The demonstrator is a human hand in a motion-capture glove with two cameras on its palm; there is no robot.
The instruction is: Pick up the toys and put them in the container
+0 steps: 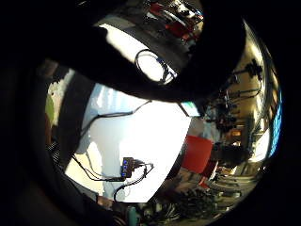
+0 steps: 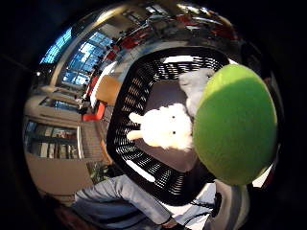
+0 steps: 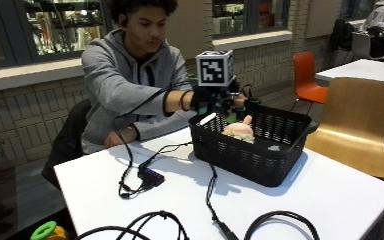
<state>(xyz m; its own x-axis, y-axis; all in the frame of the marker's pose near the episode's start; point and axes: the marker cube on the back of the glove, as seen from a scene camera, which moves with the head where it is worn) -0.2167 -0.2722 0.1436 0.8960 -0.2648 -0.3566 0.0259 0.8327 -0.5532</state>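
The gloved right hand [image 3: 226, 102] is held above the black basket [image 3: 258, 150], at the 12 o'clock edge of the white table [image 3: 325, 195]. A green toy [image 2: 235, 124] is grasped in it, over a white plush toy [image 2: 165, 127] lying inside the basket.

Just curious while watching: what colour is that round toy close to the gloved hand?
Bright green toy, above the black basket; clearest in the thumb-side palm view.

Person's in a grey zip hoodie [image 3: 122, 75], black glove on the right hand [image 3: 226, 102], black wristband too.
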